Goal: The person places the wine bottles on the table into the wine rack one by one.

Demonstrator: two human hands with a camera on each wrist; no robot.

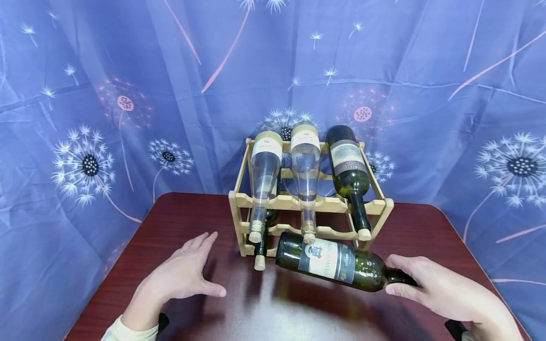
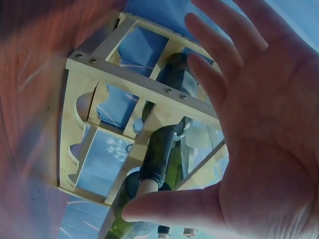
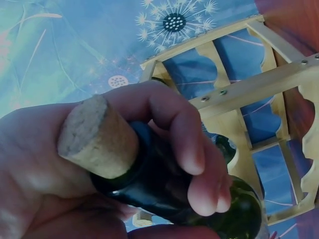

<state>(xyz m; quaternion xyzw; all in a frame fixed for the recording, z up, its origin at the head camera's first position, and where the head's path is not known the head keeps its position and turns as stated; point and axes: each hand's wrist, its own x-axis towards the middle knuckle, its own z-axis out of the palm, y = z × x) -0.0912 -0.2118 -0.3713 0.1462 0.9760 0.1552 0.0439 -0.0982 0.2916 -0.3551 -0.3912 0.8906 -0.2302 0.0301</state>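
Observation:
My right hand (image 1: 448, 291) grips the neck of a green wine bottle (image 1: 326, 260) with a pale label. The bottle is held nearly sideways in front of the wooden wine rack (image 1: 330, 205), its base to the left. A cork (image 3: 97, 139) shows at its mouth in the right wrist view, with the fingers curled around the neck. My left hand (image 1: 179, 274) is to the left of the rack, fingers extended and thumb spread, holding nothing. In the left wrist view its palm (image 2: 269, 134) hides part of the rack.
Two clear corked bottles (image 1: 266, 166) and a dark corked bottle (image 1: 350, 180) lie on the rack's upper tier, necks forward. Another dark bottle (image 1: 261, 246) lies at the lower left. The rack stands on a reddish-brown table (image 1: 192, 213) before a blue dandelion-print curtain (image 1: 170, 94).

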